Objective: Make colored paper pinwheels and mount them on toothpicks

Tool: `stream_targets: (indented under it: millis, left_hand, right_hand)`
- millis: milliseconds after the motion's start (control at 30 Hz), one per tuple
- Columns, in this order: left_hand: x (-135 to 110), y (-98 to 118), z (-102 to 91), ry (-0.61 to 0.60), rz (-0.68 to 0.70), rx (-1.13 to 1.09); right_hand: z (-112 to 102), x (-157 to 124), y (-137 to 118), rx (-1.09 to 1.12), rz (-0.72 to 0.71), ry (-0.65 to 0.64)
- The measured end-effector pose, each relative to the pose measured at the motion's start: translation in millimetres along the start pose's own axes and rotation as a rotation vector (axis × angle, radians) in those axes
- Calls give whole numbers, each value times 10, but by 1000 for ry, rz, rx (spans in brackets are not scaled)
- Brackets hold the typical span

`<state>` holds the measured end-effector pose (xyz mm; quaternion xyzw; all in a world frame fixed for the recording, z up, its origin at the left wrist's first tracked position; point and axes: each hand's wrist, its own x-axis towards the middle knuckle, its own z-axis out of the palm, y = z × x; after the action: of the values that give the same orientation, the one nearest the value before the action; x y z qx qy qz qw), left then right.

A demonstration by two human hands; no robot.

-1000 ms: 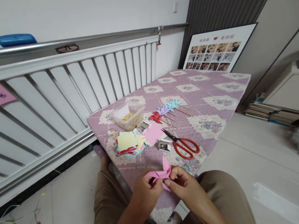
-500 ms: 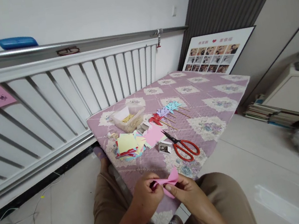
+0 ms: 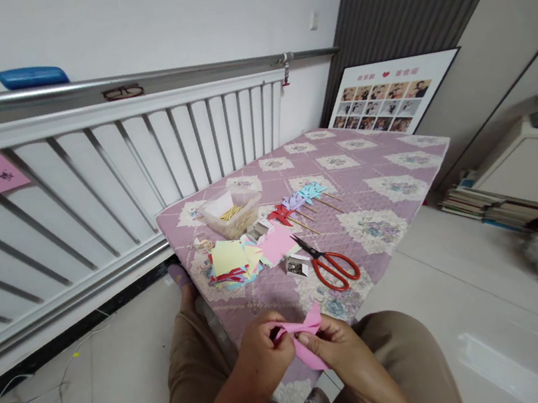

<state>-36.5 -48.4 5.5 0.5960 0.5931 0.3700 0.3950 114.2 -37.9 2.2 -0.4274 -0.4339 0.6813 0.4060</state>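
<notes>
We hold the pink folded paper piece [image 3: 312, 323] w/ both hands, low in the view, over our lap & right at the near edge of the bed with a purple quilted floral cover [image 3: 385, 164]. Our left hand [image 3: 265, 357] is curled nearly closed, thumb & fingertips pinching the paper's left end. Our right hand [image 3: 345, 352] is likewise closed in a pinch, thumb on top of the paper's middle, fingers underneath. The paper sits btw the two hands, one pointed flap sticking up above the right thumb, another running down along the right-hand fingers. Farther out on the bed, well apart from the hands: red-handled scissors [image 3: 332, 265], a small box of metal pins [image 3: 296, 265] just beside them, a loose stack of coloured paper squares [image 3: 234, 259], a clear plastic box of wooden sticks [image 3: 233, 211], & a row of small paper pinwheels on sticks [image 3: 299, 200].
</notes>
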Motion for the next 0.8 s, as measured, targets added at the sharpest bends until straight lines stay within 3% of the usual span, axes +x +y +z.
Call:
stream_targets:
  millis: [300, 567, 800]
  left_hand:
    - [-45, 56, 5, 35, 36, 92]
    - [-34, 60, 39, 18, -33, 38]
    - [25, -50, 125, 26, -146, -15]
  right_hand:
    - [5, -3, 25, 28, 24, -6]
    - [28, -5, 17, 50, 5, 38]
    - [-143, 178, 308, -62, -1, 26]
